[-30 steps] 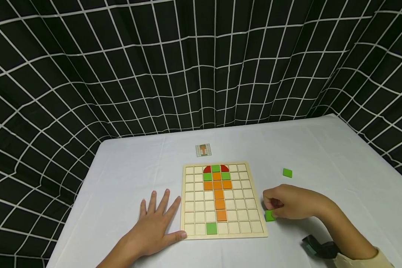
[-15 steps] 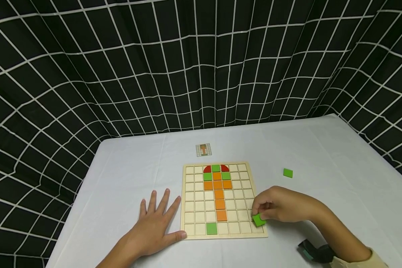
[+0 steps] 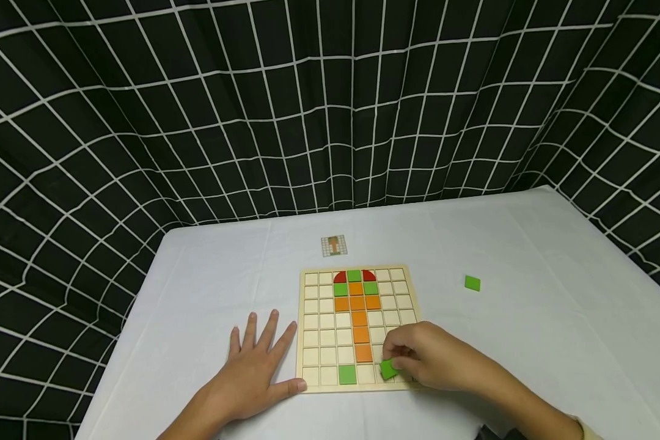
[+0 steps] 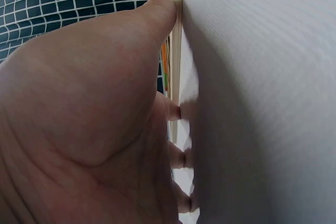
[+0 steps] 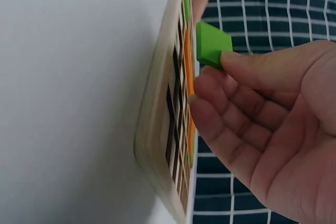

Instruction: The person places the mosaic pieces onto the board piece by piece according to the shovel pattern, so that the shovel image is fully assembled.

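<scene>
My right hand (image 3: 437, 357) pinches a green square tile (image 3: 388, 369) between thumb and fingers, just over the bottom rows of a wooden grid board (image 3: 311, 354). The right wrist view shows the green tile (image 5: 212, 44) tilted and held off the board's surface. Flat on the table, fingers spread, my left hand (image 3: 253, 373) lies at the board's left side with its thumb on the lower left corner. Orange tiles (image 3: 360, 334) form a column and crossbar on the board, with green tiles and red quarter-round tiles (image 3: 368, 277) at the top. One green tile (image 3: 348, 374) sits in the bottom row.
A small pattern card (image 3: 334, 245) lies on the white table (image 3: 225, 263) beyond the board. A loose green tile (image 3: 472, 283) rests to the board's right. Black curtains with white grid lines (image 3: 330, 110) hang behind and at both sides.
My right hand has carried the green tile leftward from the table beside the board to over its lower right part. The left hand stays in place.
</scene>
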`<state>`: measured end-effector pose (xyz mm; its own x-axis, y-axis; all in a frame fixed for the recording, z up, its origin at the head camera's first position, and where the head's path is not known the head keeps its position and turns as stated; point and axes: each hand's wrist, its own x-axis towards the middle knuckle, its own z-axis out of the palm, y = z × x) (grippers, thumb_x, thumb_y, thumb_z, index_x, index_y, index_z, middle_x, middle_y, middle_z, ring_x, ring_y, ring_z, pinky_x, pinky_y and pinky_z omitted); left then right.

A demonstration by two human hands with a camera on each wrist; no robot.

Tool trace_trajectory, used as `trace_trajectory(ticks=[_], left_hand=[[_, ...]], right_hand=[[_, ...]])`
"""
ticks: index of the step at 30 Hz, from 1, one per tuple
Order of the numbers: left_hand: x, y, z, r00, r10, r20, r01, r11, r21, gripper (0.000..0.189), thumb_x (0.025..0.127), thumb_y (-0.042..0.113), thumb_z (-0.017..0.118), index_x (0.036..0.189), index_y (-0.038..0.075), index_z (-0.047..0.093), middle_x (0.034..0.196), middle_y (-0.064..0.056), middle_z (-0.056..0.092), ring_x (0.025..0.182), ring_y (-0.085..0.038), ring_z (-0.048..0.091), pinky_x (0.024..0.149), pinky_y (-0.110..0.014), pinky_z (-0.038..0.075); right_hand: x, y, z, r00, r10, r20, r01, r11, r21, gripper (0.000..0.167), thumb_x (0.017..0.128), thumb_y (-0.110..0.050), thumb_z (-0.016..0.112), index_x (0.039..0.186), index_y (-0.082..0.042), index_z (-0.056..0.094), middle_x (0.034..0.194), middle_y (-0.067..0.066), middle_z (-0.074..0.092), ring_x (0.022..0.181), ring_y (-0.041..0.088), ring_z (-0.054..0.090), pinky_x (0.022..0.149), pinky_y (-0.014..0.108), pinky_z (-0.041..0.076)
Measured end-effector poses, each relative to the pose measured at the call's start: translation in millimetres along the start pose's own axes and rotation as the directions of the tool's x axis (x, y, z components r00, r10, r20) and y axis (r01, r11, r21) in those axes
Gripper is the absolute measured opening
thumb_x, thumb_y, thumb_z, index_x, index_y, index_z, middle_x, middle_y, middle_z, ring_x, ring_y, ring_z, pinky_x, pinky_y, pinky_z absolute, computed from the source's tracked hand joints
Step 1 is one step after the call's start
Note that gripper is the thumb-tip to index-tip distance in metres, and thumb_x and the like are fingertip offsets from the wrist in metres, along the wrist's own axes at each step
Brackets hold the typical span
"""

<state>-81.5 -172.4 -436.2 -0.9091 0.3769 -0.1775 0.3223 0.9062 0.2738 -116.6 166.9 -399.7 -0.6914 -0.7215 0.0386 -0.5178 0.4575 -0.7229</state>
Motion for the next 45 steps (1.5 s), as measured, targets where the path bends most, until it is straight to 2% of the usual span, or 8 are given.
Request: trace_trajectory(ticks=[4,10,20,25,29,33,37,45], left_hand=[[0.4,-0.4,-0.3,1.0,0.001,-0.011,0.0,1.0,0.013,0.1,0.084,0.084,0.043,0.16,0.019,0.028,0.165,-0.02,0.012,0.145,-0.055,-0.003,0.105,-0.078,0.005],[-0.5,-0.2,0.5,1.0,-0.003,-0.006,0.003,1.0,-0.002,0.101,0.084,0.085,0.042,0.16,0.019,0.029,0.165,-0.02,0.012,0.145,-0.055,-0.003,0.105,-0.078,0.004],[-0.9,-0.3,1.6,1.0,0.002,-0.01,-0.002,1.0,-0.005,0.101,0.084,0.085,0.043,0.16,0.02,0.029,0.165,-0.019,0.012,0.146,-0.054,-0.003,0.105,-0.077,0.004],[-0.4,-0.9,2.3,1.0,0.0,-0.009,0.0,1.0,0.004,0.101,0.084,0.085,0.042,0.16,0.02,0.029,0.165,-0.019,0.011,0.146,-0.054,-0.003,0.105,-0.077,0.004],[-0.3,-1.3,2.5,1.0,0.002,-0.011,-0.002,1.0,0.012,0.101,0.084,0.085,0.042,0.16,0.02,0.028,0.165,-0.019,0.011,0.146,-0.054,-0.003,0.105,-0.077,0.004],[-0.5,-1.2,2.2,1.0,0.006,-0.015,-0.006,1.0,0.016,0.101,0.084,0.084,0.043,0.16,0.02,0.029,0.165,-0.02,0.013,0.145,-0.055,-0.002,0.105,-0.077,0.005],[-0.2,-1.0,1.9,1.0,0.006,-0.013,-0.006,1.0,0.018,0.101,0.084,0.084,0.042,0.16,0.02,0.029,0.165,-0.02,0.013,0.145,-0.055,-0.002,0.105,-0.078,0.005],[-0.2,-0.7,1.6,1.0,0.007,-0.012,-0.007,1.0,0.019,0.101,0.084,0.085,0.042,0.16,0.02,0.03,0.165,-0.02,0.013,0.145,-0.055,-0.001,0.105,-0.078,0.006]], right_hand=[[1.6,-5.6,10.8,0.998,-0.036,-0.05,0.035,0.999,-0.031,0.026,0.085,0.006,0.07,0.084,-0.02,0.066,0.074,-0.019,0.055,0.067,-0.001,0.05,0.059,0.021,0.047],[4.0,-5.1,25.7,0.992,-0.079,-0.095,0.073,0.995,-0.063,0.025,0.082,0.007,0.069,0.085,-0.018,0.065,0.073,-0.02,0.052,0.065,-0.003,0.048,0.059,0.02,0.047],[5.1,-3.2,34.3,0.993,-0.072,-0.091,0.074,0.997,0.011,0.021,0.087,0.005,0.067,0.098,-0.014,0.068,0.075,-0.019,0.057,0.065,-0.003,0.051,0.059,0.02,0.048],[5.7,-1.9,34.2,0.995,-0.058,-0.084,0.06,0.998,0.022,0.019,0.087,0.003,0.07,0.095,-0.014,0.069,0.077,-0.018,0.058,0.067,-0.002,0.052,0.06,0.021,0.049],[6.2,-1.1,34.6,0.994,-0.071,-0.078,0.072,0.997,0.021,0.023,0.082,0.005,0.072,0.093,-0.014,0.069,0.077,-0.017,0.058,0.067,-0.002,0.053,0.06,0.021,0.05],[6.0,0.1,35.5,0.993,-0.092,-0.07,0.091,0.996,-0.009,0.027,0.078,0.006,0.076,0.095,-0.012,0.069,0.08,-0.016,0.059,0.069,-0.001,0.054,0.061,0.02,0.049],[6.0,0.9,36.7,0.992,-0.111,-0.056,0.107,0.991,-0.075,0.026,0.078,0.002,0.08,0.099,-0.011,0.07,0.082,-0.014,0.058,0.069,-0.002,0.052,0.063,0.018,0.048],[5.9,-0.1,39.0,0.988,-0.135,-0.073,0.123,0.982,-0.145,0.023,0.079,0.001,0.078,0.097,-0.011,0.072,0.082,-0.015,0.056,0.072,-0.001,0.05,0.065,0.017,0.045]])
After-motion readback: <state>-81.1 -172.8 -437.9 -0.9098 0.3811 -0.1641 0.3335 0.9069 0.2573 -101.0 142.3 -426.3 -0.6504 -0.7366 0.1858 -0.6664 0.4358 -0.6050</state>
